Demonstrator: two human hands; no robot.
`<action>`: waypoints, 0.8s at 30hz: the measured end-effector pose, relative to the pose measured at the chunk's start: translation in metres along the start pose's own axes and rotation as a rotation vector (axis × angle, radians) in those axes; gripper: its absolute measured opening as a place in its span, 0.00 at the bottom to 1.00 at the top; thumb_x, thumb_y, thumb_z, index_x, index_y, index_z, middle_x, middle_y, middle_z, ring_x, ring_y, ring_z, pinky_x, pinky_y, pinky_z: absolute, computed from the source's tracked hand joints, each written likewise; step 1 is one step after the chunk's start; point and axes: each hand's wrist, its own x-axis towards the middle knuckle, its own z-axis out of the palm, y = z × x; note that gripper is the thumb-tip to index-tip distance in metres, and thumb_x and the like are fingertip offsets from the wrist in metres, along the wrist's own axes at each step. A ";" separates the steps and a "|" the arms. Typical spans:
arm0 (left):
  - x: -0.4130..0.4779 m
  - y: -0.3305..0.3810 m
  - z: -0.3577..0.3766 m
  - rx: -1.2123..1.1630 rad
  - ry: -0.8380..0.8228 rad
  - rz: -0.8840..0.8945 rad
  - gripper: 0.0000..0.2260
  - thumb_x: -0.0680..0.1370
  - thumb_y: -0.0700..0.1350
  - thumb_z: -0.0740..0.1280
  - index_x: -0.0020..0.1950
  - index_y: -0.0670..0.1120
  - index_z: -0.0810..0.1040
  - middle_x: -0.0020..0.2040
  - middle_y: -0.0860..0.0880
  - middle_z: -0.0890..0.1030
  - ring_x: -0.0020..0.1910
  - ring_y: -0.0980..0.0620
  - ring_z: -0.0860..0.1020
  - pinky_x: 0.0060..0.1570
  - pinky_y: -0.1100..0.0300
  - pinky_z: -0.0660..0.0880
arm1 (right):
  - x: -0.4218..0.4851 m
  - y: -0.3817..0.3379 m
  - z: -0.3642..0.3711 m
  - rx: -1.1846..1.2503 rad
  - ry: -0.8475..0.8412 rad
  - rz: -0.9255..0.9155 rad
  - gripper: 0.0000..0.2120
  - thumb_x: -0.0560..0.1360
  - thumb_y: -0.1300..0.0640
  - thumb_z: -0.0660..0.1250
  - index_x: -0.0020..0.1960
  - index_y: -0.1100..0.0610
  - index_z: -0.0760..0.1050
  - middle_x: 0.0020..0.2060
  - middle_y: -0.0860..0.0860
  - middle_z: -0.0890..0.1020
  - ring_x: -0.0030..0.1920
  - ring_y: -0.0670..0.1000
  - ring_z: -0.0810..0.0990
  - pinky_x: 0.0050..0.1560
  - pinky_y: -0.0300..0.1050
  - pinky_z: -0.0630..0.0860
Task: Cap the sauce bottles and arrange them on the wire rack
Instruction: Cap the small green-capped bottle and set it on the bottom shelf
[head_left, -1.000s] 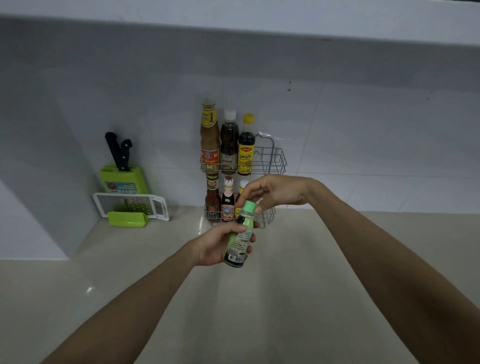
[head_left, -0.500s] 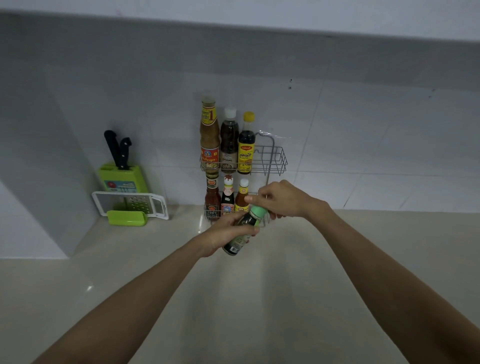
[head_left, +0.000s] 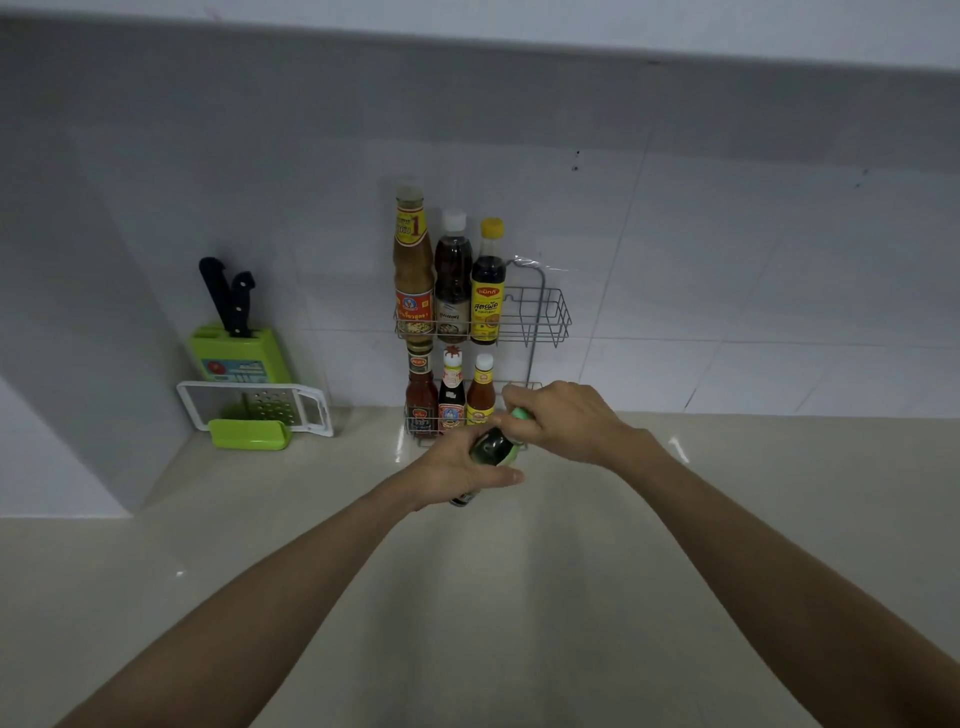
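while left hand (head_left: 457, 470) grip clamps dark bottle (head_left: 491, 448), right hand (head_left: 563, 418) grip pinches green cap (head_left: 518, 414); labels unreadable.

Small bottle (head_left: 492, 448): body mostly covered by left hand (head_left: 457, 467); green cap (head_left: 518, 414) nearly hidden under right hand (head_left: 563, 418); label unreadable; both forearms cut off at 6 o'clock edge; rack (head_left: 540, 317) lower shelf partly hidden at 3 o'clock of its bottles.

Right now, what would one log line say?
left hand: grips small dark green-labelled bottle | right hand: on its green cap | wire rack: six bottles
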 end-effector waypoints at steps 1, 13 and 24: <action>0.002 0.001 0.005 0.051 0.079 0.011 0.15 0.71 0.45 0.75 0.55 0.52 0.75 0.45 0.56 0.80 0.43 0.59 0.78 0.42 0.69 0.73 | -0.001 -0.001 0.006 -0.037 0.069 0.007 0.12 0.79 0.42 0.57 0.45 0.50 0.65 0.36 0.56 0.81 0.34 0.57 0.75 0.33 0.45 0.68; 0.004 0.003 -0.007 0.212 0.112 -0.029 0.25 0.71 0.50 0.74 0.64 0.48 0.70 0.53 0.51 0.80 0.51 0.50 0.79 0.49 0.57 0.76 | 0.004 0.007 -0.003 0.550 0.045 0.223 0.10 0.80 0.53 0.59 0.41 0.53 0.72 0.32 0.49 0.77 0.34 0.49 0.75 0.33 0.42 0.67; 0.005 -0.026 0.001 -0.220 0.152 -0.095 0.19 0.64 0.44 0.80 0.53 0.44 0.82 0.49 0.47 0.86 0.51 0.50 0.84 0.56 0.56 0.78 | 0.004 0.025 0.006 1.019 0.105 0.331 0.09 0.78 0.50 0.65 0.55 0.55 0.75 0.45 0.53 0.81 0.41 0.51 0.80 0.42 0.47 0.82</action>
